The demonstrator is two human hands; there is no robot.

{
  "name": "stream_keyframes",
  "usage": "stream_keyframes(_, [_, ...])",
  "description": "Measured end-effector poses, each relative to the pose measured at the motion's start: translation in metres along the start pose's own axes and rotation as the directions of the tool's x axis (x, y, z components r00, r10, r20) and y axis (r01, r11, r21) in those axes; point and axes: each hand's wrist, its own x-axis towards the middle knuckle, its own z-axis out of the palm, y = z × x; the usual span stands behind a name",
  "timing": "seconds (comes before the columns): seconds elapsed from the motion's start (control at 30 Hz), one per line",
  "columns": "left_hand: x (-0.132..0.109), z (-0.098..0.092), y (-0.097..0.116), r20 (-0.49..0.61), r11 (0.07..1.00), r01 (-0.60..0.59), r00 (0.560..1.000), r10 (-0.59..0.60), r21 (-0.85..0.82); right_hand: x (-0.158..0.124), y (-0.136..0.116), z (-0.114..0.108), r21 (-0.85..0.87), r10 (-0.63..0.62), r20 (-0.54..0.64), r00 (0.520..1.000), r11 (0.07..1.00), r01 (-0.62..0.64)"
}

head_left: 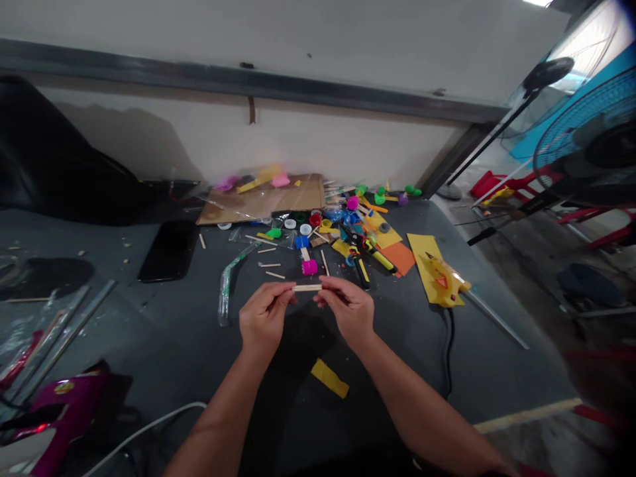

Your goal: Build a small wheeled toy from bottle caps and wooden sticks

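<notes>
Pale thin wooden sticks point(307, 288) lie side by side, level, between my two hands. My left hand point(265, 313) pinches their left end, and my right hand point(349, 306) pinches the right end. Just beyond them on the grey table stands a magenta piece point(309, 267) with short sticks joining it to a blue cap point(301, 242). A loose stick point(324, 262) lies near my right fingers. Nearer to me, between my forearms, is a yellow strip point(330, 378).
Pliers with yellow-black handles point(362, 265) and coloured caps lie beyond my hands. A yellow glue gun point(446, 283) with a cable sits at right. A black phone point(169, 252), clear plastic wrap point(226, 291) and a purple device point(67, 411) are at left. A fan point(596, 142) stands far right.
</notes>
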Motion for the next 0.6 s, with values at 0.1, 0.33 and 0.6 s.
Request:
stream_keyframes(0.1, [-0.0002, 0.0016, -0.0023, 0.005, 0.995, 0.086, 0.996, -0.085, -0.05, -0.0001, -0.0025, -0.0006, -0.024, -0.006, 0.019, 1.0, 1.0, 0.006])
stream_keyframes(0.33, [0.0016, 0.0029, -0.0001, 0.008, 0.97, 0.193, 0.981, -0.194, -0.147, 0.0001, -0.006, -0.0023, -0.113, -0.038, 0.048, 0.998, 0.993, 0.043])
stream_keyframes(0.6, [0.0017, 0.0024, 0.0017, 0.003, 0.949, 0.214, 0.976, -0.219, -0.231, 0.0011, -0.0045, -0.002, -0.346, -0.153, 0.09, 0.984, 0.922, 0.175])
